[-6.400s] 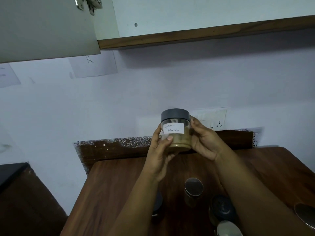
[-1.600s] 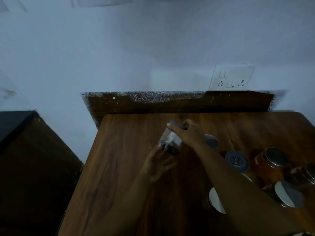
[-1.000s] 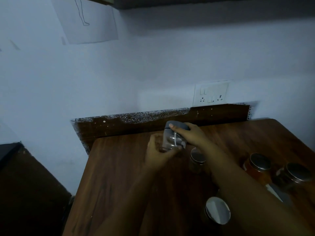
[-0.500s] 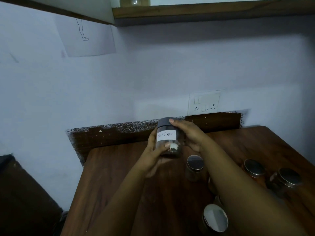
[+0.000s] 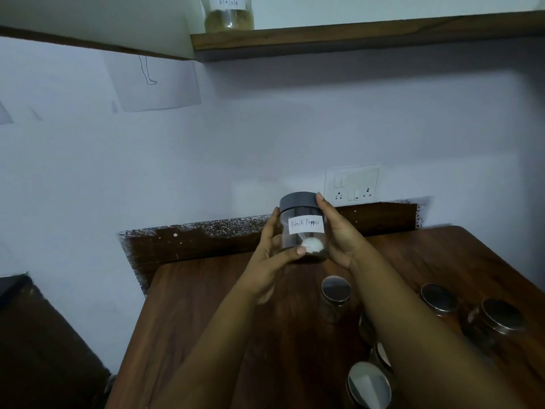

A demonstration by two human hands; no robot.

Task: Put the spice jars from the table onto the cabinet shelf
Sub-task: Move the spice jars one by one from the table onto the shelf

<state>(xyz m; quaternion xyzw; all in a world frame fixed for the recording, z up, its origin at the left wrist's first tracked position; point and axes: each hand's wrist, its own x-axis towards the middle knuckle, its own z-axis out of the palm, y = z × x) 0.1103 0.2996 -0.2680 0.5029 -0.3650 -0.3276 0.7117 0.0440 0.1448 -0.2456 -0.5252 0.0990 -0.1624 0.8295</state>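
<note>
The Black Pepper jar (image 5: 303,228) is held upright above the table (image 5: 206,320), near its far edge. Left hand (image 5: 272,255) and right hand (image 5: 337,234) wrap curled fingers round its sides. Beyond the table, the Masala jar (image 5: 229,13) stands on the cabinet shelf (image 5: 354,36).

- pepper jar (image 5: 303,231): clear, dark grey lid, white label with black handwriting
- desk (image 5: 206,320): dark brown wood grain
- wall (image 5: 265,137): pale bluish white
- shelf (image 5: 354,35): brown wood edge
- masala jar (image 5: 229,16): clear, tan powder, white label
- small jars (image 5: 335,296): shiny metal lids
- socket plate (image 5: 351,184): white
</note>
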